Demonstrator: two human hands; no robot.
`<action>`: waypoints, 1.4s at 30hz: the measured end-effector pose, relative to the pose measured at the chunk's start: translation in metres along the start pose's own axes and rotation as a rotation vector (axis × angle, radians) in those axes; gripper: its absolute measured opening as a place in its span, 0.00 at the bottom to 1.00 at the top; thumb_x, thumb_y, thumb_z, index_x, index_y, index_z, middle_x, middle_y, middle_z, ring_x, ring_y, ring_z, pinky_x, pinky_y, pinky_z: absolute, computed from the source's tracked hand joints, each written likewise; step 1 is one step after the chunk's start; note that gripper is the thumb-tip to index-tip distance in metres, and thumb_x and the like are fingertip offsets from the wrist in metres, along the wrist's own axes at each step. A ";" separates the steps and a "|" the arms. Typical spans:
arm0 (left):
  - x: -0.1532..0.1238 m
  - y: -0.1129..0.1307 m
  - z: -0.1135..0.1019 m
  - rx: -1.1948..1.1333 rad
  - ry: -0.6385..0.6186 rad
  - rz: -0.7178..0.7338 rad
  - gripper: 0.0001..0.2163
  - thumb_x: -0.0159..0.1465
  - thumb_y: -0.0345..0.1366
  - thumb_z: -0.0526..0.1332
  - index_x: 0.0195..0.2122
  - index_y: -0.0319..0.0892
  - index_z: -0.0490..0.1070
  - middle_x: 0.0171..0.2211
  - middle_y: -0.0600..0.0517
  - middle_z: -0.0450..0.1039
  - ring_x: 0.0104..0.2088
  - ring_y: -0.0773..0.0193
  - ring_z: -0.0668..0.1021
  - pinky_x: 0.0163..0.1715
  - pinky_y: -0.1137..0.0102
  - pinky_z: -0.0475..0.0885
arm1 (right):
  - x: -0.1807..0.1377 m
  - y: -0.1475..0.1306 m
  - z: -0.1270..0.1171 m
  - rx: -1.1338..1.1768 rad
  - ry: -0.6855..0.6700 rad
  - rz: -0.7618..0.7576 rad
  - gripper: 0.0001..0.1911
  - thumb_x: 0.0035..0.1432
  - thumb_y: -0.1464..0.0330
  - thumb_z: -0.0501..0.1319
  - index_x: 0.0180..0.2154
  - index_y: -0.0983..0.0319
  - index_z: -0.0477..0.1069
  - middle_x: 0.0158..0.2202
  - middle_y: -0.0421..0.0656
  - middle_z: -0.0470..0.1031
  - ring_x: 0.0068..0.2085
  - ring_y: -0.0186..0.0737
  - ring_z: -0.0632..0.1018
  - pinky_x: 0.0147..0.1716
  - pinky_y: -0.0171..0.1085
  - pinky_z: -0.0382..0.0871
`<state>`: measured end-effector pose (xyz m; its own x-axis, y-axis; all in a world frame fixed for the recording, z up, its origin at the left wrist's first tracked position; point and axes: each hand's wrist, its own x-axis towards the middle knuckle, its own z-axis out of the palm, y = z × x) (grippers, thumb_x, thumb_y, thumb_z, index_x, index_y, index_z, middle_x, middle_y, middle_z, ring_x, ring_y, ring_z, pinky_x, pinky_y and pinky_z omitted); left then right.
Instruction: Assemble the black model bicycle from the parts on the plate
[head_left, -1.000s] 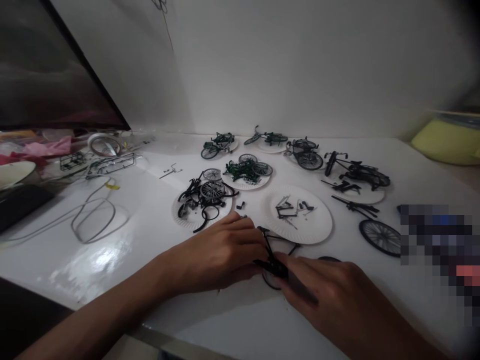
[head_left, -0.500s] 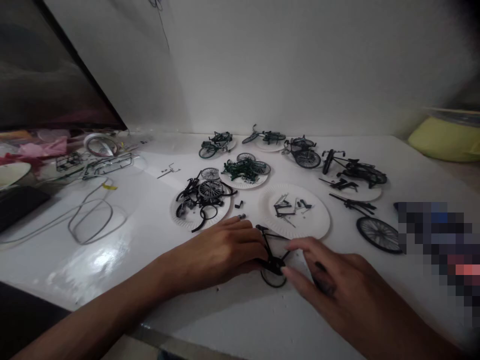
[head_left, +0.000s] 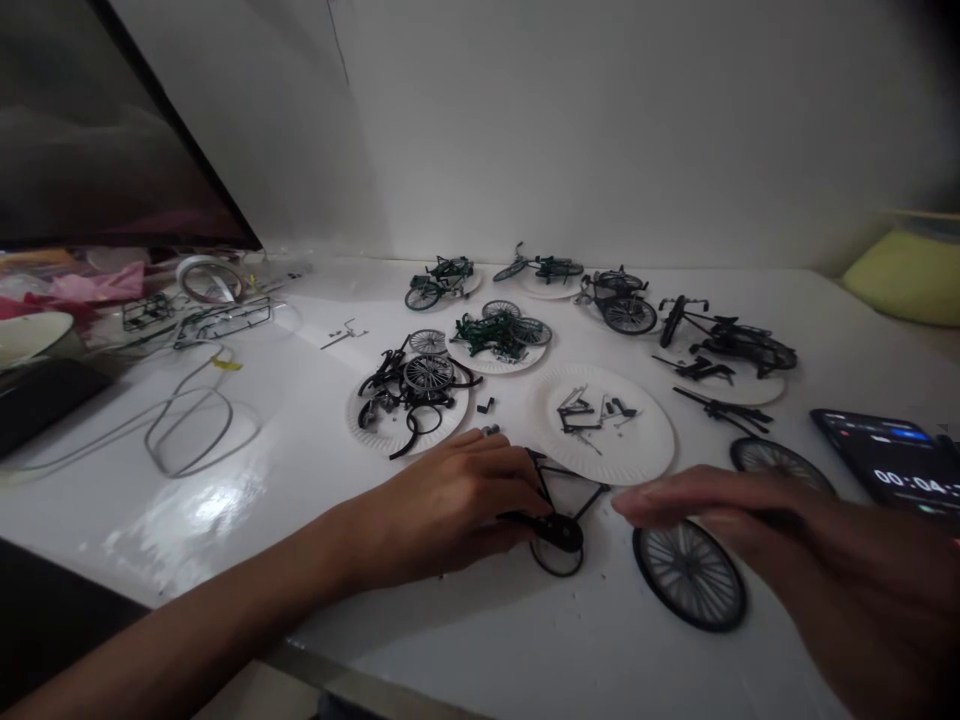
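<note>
- We clamp our left hand's [head_left: 469, 500] fingers on the frame [head_left: 565, 534], so that hand is nearer.
- Its long axis seems to run rightward from those fingers, the free end just left of our right hand's [head_left: 832, 560] fingertips, not touching.
- We cannot tell whether our right fingers meet.
- We see the wheel [head_left: 691, 578] just nearer us than those fingertips.

The left forearm [head_left: 225, 590] is stretched diagonally inward, the left hand [head_left: 465, 500] held palm down, fingers [head_left: 514, 490] curled; the right hand [head_left: 832, 560] is held apart, its fingertips [head_left: 634, 502] pointed leftward.
</note>
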<state>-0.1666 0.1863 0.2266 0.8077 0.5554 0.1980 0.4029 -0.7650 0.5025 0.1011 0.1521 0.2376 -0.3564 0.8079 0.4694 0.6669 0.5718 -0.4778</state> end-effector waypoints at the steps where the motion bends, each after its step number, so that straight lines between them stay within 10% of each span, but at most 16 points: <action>1: 0.000 0.000 0.000 -0.008 0.002 -0.012 0.09 0.66 0.30 0.65 0.47 0.42 0.74 0.46 0.51 0.75 0.44 0.63 0.75 0.50 0.67 0.65 | 0.001 -0.003 0.001 0.014 -0.012 0.017 0.13 0.68 0.60 0.54 0.43 0.48 0.78 0.39 0.39 0.82 0.37 0.43 0.83 0.26 0.35 0.77; 6: 0.000 0.000 0.000 -0.028 0.009 -0.031 0.09 0.65 0.29 0.65 0.46 0.42 0.75 0.44 0.52 0.75 0.43 0.64 0.74 0.48 0.68 0.65 | 0.005 -0.016 0.018 0.105 0.022 0.039 0.13 0.67 0.60 0.57 0.49 0.46 0.76 0.35 0.38 0.76 0.26 0.33 0.76 0.19 0.31 0.71; 22: 0.001 -0.001 -0.002 -0.031 -0.021 -0.023 0.08 0.68 0.31 0.63 0.48 0.42 0.75 0.43 0.50 0.74 0.44 0.62 0.74 0.49 0.66 0.65 | 0.014 -0.023 0.045 0.192 0.057 -0.031 0.21 0.63 0.74 0.62 0.57 0.55 0.69 0.36 0.36 0.77 0.39 0.33 0.81 0.44 0.32 0.78; 42: 0.000 0.000 -0.003 -0.014 -0.016 -0.023 0.09 0.67 0.28 0.64 0.48 0.41 0.74 0.44 0.50 0.74 0.43 0.62 0.74 0.47 0.66 0.65 | 0.009 -0.022 0.048 0.120 0.008 -0.146 0.21 0.63 0.74 0.63 0.56 0.55 0.69 0.36 0.38 0.77 0.35 0.33 0.80 0.38 0.31 0.77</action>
<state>-0.1681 0.1869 0.2289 0.8052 0.5672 0.1732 0.4151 -0.7476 0.5184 0.0519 0.1539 0.2172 -0.4383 0.7142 0.5457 0.5257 0.6961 -0.4889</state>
